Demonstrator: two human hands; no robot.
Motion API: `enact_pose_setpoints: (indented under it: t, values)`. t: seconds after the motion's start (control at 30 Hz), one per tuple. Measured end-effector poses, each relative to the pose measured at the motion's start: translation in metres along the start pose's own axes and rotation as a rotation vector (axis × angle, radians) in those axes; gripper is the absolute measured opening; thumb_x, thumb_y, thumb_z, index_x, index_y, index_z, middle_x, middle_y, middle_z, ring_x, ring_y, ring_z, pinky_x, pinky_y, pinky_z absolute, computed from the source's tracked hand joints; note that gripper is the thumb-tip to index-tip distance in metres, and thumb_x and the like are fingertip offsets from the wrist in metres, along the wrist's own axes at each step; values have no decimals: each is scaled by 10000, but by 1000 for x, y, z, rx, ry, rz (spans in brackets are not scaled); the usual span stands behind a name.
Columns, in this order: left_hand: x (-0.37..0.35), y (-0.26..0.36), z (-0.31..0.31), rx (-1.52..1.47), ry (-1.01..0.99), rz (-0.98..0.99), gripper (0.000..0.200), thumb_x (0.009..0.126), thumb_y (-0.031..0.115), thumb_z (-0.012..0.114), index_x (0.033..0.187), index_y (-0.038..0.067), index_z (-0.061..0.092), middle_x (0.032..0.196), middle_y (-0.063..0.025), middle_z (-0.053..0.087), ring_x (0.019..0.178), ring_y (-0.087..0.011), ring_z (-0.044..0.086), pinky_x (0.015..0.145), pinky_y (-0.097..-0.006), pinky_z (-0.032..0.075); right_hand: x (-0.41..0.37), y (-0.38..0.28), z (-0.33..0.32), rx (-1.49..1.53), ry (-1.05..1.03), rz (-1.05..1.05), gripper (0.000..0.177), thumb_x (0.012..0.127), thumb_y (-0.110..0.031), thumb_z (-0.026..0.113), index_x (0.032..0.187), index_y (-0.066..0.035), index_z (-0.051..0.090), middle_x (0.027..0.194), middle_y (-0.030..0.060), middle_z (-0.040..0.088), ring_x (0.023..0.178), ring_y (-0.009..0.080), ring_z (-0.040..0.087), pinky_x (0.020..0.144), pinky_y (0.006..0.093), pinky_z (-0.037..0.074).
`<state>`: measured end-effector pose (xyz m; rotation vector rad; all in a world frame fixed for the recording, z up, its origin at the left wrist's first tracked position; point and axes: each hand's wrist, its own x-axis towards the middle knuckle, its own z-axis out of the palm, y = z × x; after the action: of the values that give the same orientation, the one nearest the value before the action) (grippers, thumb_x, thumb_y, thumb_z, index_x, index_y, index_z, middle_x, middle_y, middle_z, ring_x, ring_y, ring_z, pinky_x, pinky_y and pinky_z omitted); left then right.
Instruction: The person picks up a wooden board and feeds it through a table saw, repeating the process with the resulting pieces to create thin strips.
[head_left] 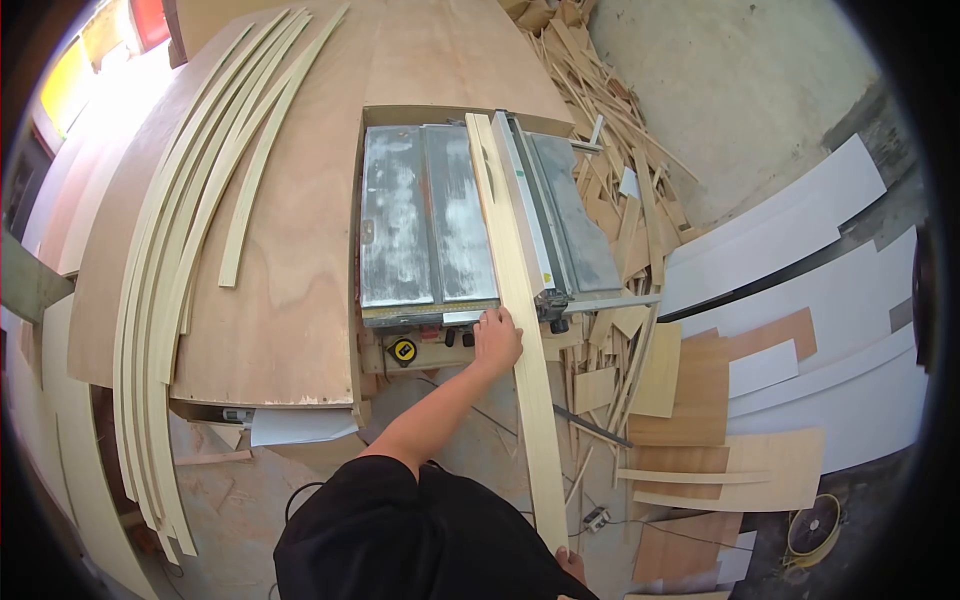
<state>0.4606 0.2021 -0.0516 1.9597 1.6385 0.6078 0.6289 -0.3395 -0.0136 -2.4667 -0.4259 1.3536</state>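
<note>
A long pale wooden board [530, 380] lies across the metal saw table [397, 220], along its fence [530, 205], and reaches back to my body. The saw blade [489, 175] shows near the board's far part. My left hand [497, 338] is closed on the board's left edge at the table's front edge. At the near end of the board, my right hand [570, 563] grips it low in the view; only part of that hand shows, with a fingertip on the board's edge.
Long thin wooden strips [150, 300] lie on the large plywood worktop [300, 300] at the left. A yellow tape measure [402, 350] sits below the saw's front. Wood offcuts [625, 200] pile up at the right, near white panels [770, 225]. A cable crosses the floor.
</note>
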Motion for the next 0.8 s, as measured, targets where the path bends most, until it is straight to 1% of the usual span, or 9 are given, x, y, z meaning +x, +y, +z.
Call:
enact_pose_setpoints:
  t: [0.1, 0.2, 0.3, 0.33, 0.43, 0.5, 0.63, 0.73, 0.8]
  values:
    - [23, -4, -2, -3, -18, -7, 604, 860, 254, 720, 1290, -98, 483, 1176, -217, 523, 1131, -373, 516, 915, -483, 420, -1, -39, 6, -111, 31, -69, 566, 1024, -415, 484, 1144, 116, 638, 937, 186, 705, 880, 244, 664, 802, 392, 502]
    - [40, -6, -6, 16, -7, -3, 588, 856, 255, 727, 1268, -94, 495, 1180, -214, 524, 1137, -369, 520, 927, -480, 417, 28, -27, 9, -24, 0, -96, 577, 1014, -422, 487, 1132, 123, 636, 936, 199, 700, 886, 237, 659, 791, 393, 502]
    - [62, -11, -11, 19, -28, -9, 579, 863, 269, 718, 1260, -91, 498, 1190, -216, 524, 1151, -366, 517, 942, -476, 412, 29, -54, 15, -130, 73, -89, 558, 941, -473, 590, 1098, 53, 691, 933, 152, 717, 866, 224, 654, 778, 368, 495]
    - [68, -13, -12, 28, -29, -9, 577, 868, 277, 710, 1263, -87, 498, 1199, -213, 523, 1158, -364, 515, 948, -481, 410, 36, -53, 17, -137, 66, -110, 595, 969, -480, 537, 1081, 86, 681, 884, 222, 702, 846, 269, 669, 783, 409, 507]
    - [76, -15, -15, 50, -51, -38, 571, 884, 299, 686, 1276, -71, 498, 1227, -206, 518, 1184, -360, 508, 966, -498, 401, 34, -74, 17, -86, 23, -76, 670, 986, -527, 515, 1121, 110, 673, 964, 168, 702, 920, 206, 640, 825, 368, 512]
    - [79, -10, -20, 70, -73, -75, 564, 894, 311, 668, 1286, -59, 500, 1249, -200, 514, 1205, -359, 502, 978, -513, 393, 42, -72, 17, -122, 1, -139, 681, 968, -548, 534, 1115, 101, 681, 972, 214, 712, 925, 256, 665, 830, 397, 515]
    - [76, -2, -23, 85, -100, -142, 543, 918, 326, 645, 1302, -30, 505, 1297, -189, 506, 1270, -354, 476, 1011, -541, 379, 39, -33, 0, 63, -101, -75, 764, 933, -628, 545, 1133, 96, 684, 1034, 245, 720, 1001, 310, 684, 866, 417, 521]
    - [78, 2, -22, 127, -104, -172, 525, 932, 330, 633, 1313, -8, 508, 1302, -178, 511, 1281, -356, 471, 1029, -555, 374, 23, 34, -20, -180, -178, 51, 809, 914, -677, 542, 1144, 84, 690, 1066, 243, 719, 1022, 316, 685, 872, 418, 521]
    - [76, 6, -22, 118, -86, -197, 512, 934, 328, 632, 1310, 3, 511, 1299, -177, 515, 1276, -360, 474, 1020, -561, 386, -5, 64, -34, -152, -214, 77, 762, 926, -639, 542, 1093, 88, 700, 1024, 280, 717, 981, 370, 699, 854, 452, 522]
